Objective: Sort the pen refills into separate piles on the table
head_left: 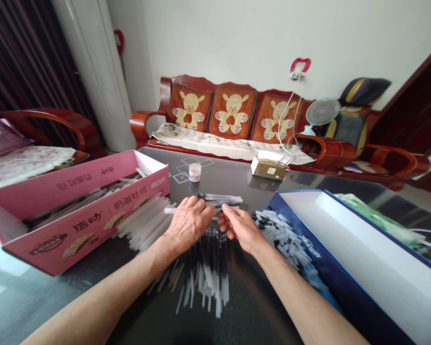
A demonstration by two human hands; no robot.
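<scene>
My left hand [192, 218] is closed around a slim translucent plastic tube [170, 211], whose pale end sticks out to the left. Close beside it, my right hand [239, 225] is pinched at thumb and fingertips; what it grips is too small to make out. Below my hands lies a fan of thin sticks [210, 273], dark at the far part and clear at the near end. Several similar sticks [224, 198] lie just beyond my fingers. A heap of frosted tubes [145, 223] is left of my left hand. Small white and black cap-like pieces [282, 232] are piled right of my right hand.
A pink carton [93, 215] with sticks inside stands at left. On the right is a blue box [309, 244] with a white interior. A small round jar [195, 172] and a tissue box [269, 168] stand farther back on the dark table [251, 302].
</scene>
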